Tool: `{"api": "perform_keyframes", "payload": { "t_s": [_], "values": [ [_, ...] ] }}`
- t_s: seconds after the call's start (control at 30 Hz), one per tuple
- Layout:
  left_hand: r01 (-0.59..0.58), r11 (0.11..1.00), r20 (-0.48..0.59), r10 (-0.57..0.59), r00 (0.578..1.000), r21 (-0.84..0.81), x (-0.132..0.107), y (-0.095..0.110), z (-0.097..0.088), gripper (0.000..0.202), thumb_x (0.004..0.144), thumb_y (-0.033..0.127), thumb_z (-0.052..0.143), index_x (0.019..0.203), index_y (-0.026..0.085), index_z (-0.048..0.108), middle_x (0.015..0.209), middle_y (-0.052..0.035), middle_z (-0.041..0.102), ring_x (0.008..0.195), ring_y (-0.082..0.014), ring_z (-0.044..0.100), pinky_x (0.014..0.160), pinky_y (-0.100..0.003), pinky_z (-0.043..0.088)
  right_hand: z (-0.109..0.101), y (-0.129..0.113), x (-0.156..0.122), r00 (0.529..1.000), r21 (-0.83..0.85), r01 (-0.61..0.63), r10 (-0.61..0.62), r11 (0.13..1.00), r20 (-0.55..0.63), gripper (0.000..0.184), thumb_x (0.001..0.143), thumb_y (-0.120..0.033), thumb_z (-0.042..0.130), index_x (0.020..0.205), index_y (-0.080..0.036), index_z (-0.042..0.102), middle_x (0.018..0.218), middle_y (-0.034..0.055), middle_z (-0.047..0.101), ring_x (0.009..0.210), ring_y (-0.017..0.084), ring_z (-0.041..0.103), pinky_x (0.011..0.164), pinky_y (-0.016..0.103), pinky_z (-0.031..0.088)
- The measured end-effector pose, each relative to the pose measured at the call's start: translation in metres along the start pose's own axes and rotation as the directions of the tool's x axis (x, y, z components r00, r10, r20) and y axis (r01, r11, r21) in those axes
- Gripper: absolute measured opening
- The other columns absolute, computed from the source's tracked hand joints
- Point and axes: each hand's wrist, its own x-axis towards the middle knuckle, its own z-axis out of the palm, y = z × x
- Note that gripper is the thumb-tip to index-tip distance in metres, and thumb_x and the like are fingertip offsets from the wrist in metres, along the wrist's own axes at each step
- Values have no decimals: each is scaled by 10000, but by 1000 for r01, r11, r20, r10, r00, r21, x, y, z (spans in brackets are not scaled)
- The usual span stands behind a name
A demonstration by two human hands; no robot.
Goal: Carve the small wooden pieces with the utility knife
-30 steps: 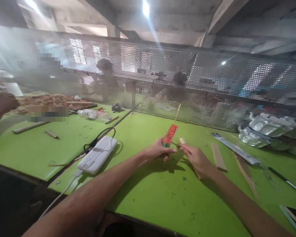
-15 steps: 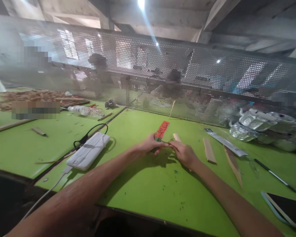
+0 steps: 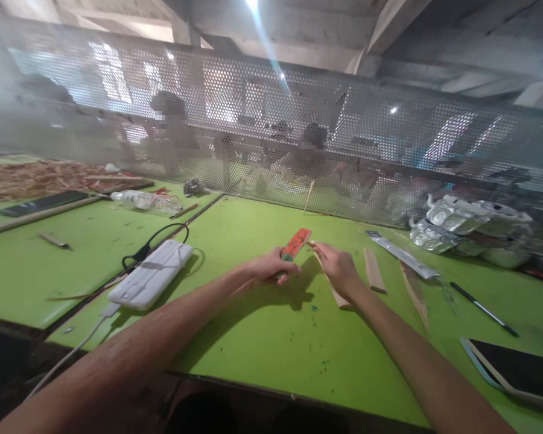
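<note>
Our left hand (image 3: 276, 266) is closed around the green near end of a flat red-orange strip with dark markings (image 3: 297, 242), which juts forward; our right hand (image 3: 337, 265) pinches a slender brownish piece (image 3: 310, 243) by the strip's far end. We judge the strip light, stiff and smooth, best held by its edges.
</note>
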Motion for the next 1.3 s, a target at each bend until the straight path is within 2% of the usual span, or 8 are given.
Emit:
{"api": "perform_keyframes", "payload": {
  "t_s": [0.13, 0.3, 0.4, 0.6, 0.73, 0.9, 1.13, 1.3],
  "values": [
    [16, 1000, 41, -15, 999, -21, 2, 2, 3, 400, 831, 105, 839, 1105, 164, 553, 622, 74, 604, 430, -61, 534, 414, -138, 447, -8, 1, 3, 996, -88, -51, 45, 995, -72, 618, 1166, -466, 234, 1148, -216, 799, 930, 118, 797, 704, 240, 678, 600, 333, 463],
    [73, 997, -40, -72, 997, 20, 1, 6, 5, 354, 817, 47, 803, 1001, 191, 538, 607, 72, 594, 426, -65, 536, 392, -132, 432, -5, 7, 8, 994, -97, -108, 106, 989, -30, 618, 1173, -457, 240, 1089, -207, 799, 995, 138, 809, 677, 223, 674, 579, 319, 440],
    [83, 996, -29, -82, 996, 33, 3, 5, 2, 353, 813, 49, 814, 970, 195, 534, 605, 70, 600, 437, -61, 545, 406, -124, 442, -4, 10, 8, 994, -124, -106, 102, 987, -40, 573, 1172, -424, 279, 1081, -210, 803, 968, 135, 808, 689, 222, 676, 588, 314, 420],
    [83, 996, 18, -84, 996, 30, 6, 8, -2, 299, 806, 77, 843, 892, 174, 573, 561, 62, 586, 431, -53, 505, 397, -121, 415, -9, 9, 8, 995, -214, -97, 99, 972, 2, 529, 1166, -357, 302, 1167, -182, 801, 1068, 126, 831, 710, 201, 666, 590, 293, 359],
    [90, 996, 16, -90, 996, 22, 6, 10, -3, 279, 795, 69, 856, 829, 164, 597, 551, 49, 585, 433, -53, 495, 404, -136, 434, -8, 8, 9, 994, -249, -88, 100, 965, 35, 520, 1167, -325, 306, 1238, -144, 788, 1128, 154, 831, 752, 220, 685, 605, 297, 359],
    [86, 995, 33, -88, 996, 54, 15, 2, -8, 258, 807, 95, 844, 798, 153, 593, 558, 34, 608, 413, -48, 494, 402, -145, 419, -3, 12, 12, 994, -293, -97, 108, 951, 21, 490, 1154, -336, 344, 1309, -183, 783, 1152, 150, 830, 832, 253, 732, 638, 306, 396],
    [86, 996, 7, -86, 996, 30, 12, 5, -23, 312, 789, 80, 855, 910, 162, 580, 571, 48, 610, 428, -60, 530, 402, -138, 433, 0, -1, 2, 989, -63, -128, 132, 990, 67, 546, 1151, -417, 328, 1151, -188, 825, 830, 121, 794, 614, 236, 656, 574, 343, 452],
    [46, 991, 14, -48, 999, 126, 4, 8, -18, 301, 820, 115, 828, 994, 156, 586, 567, 64, 608, 410, -63, 523, 392, -135, 400, 5, -12, -2, 998, 39, -45, 47, 998, -29, 555, 1154, -465, 338, 1041, -224, 825, 851, 111, 794, 644, 240, 675, 579, 350, 479]
  ]
}}
